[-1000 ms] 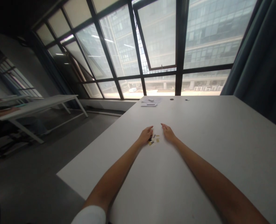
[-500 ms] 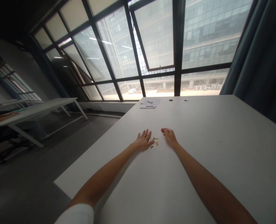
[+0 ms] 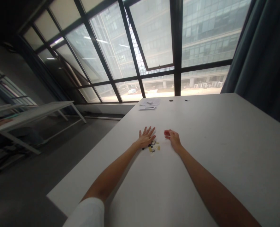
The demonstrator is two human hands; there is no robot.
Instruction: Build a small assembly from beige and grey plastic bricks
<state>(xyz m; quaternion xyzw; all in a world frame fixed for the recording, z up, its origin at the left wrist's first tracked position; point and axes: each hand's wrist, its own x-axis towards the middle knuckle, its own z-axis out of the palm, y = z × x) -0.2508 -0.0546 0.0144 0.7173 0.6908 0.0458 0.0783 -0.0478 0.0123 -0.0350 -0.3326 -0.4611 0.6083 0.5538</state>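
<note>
My left hand (image 3: 145,138) lies palm down with its fingers spread. It rests over the edge of a small cluster of flat yellow, black and grey pieces (image 3: 158,147), and part of the cluster may be hidden beneath it. The pieces are too small to name. To the right of the cluster is my right hand (image 3: 174,139), turned on its side, its fingers loosely curved and slightly apart. Nothing shows between those fingers, and the hand is clear of the visible pieces.
The white table (image 3: 215,126) spreads around both hands. At its far left corner lie papers (image 3: 143,107) with a dark, thin object (image 3: 150,108) on them. A dark round spot (image 3: 171,100) is near the far edge. Another white table (image 3: 35,113) stands off to the left, with part of a person beside it.
My left hand has moved slightly away from me with its fingers wider apart, and the pieces lie differently, with more showing below it. My right hand has barely moved.
</note>
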